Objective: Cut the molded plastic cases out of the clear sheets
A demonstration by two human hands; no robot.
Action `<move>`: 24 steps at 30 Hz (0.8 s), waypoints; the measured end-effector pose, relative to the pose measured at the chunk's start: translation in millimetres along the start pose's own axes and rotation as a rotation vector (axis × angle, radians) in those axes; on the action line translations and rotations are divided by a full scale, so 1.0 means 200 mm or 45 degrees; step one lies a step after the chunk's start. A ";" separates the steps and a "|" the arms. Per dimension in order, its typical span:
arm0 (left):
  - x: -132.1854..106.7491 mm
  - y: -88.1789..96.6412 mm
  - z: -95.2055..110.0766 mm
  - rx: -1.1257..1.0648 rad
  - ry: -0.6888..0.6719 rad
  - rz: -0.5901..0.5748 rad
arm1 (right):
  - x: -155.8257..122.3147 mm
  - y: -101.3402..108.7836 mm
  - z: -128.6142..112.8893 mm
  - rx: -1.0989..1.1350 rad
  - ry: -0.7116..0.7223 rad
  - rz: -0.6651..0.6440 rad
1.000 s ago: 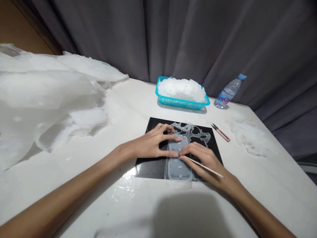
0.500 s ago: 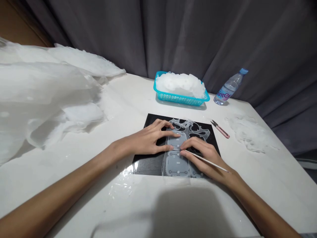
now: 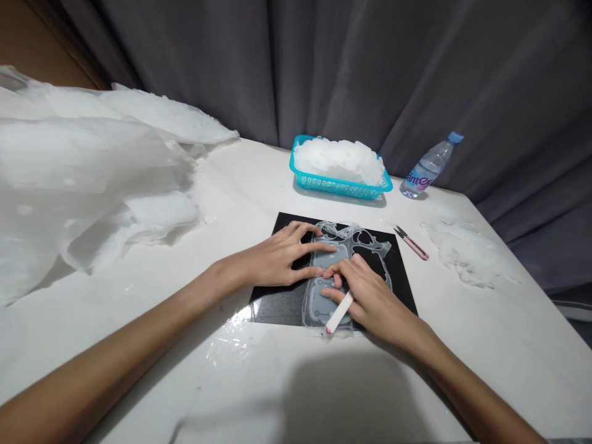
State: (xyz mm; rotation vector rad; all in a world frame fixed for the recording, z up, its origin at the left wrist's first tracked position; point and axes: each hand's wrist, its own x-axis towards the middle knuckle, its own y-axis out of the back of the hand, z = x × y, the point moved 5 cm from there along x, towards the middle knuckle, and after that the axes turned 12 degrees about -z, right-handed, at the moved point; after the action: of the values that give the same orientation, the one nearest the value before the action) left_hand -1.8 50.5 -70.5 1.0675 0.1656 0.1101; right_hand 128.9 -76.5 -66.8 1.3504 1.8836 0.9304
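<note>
A translucent, clear-edged sheet with grey rounded panels [image 3: 322,305] lies on a black mat [image 3: 277,308]. My left hand [image 3: 282,256] rests flat across the sheet's left side, fingers spread and fingertips pressing on the panels. Over its right side, my right hand [image 3: 365,293] is bent, with index finger and thumb reaching to the seam between two panels. A slim white tool [image 3: 340,313] is held in this hand, its flat, red-marked end pointing down and left. The rest of the tool is hidden by the fingers. Lacy clear cut-out film [image 3: 382,248] spreads at the mat's upper right.
A turquoise basket [image 3: 340,187] of white pieces stands at the back, near a water bottle [image 3: 428,169]. Pink-handled thread snips [image 3: 411,242] lie right of the mat, beside clear film scraps [image 3: 467,253]. Large whitish plastic bags [image 3: 92,166] fill the table's left side.
My right hand has turned and shifted slightly left, swinging the white tool from pointing lower right to lower left. My left hand stays in place on the sheet.
</note>
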 end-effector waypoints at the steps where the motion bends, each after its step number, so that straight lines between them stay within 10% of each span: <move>1: 0.00 0.00 0.00 0.006 0.000 -0.005 | 0.00 0.00 0.00 0.009 -0.019 -0.032; 14: -0.02 0.09 -0.01 -0.344 0.071 -0.015 | -0.02 0.01 -0.03 0.125 0.012 0.086; 19: -0.06 0.07 0.03 -0.699 0.294 -0.417 | -0.01 0.02 -0.01 0.209 0.033 0.106; 24: -0.02 0.02 0.02 -1.009 0.223 -0.381 | -0.02 0.03 -0.02 0.225 0.086 0.206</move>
State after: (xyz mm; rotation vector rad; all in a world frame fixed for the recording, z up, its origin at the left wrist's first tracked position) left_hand -5.4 48.0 -65.2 0.2351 0.3987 -0.0065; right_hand 129.7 -79.7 -58.2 1.6145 1.9690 0.9154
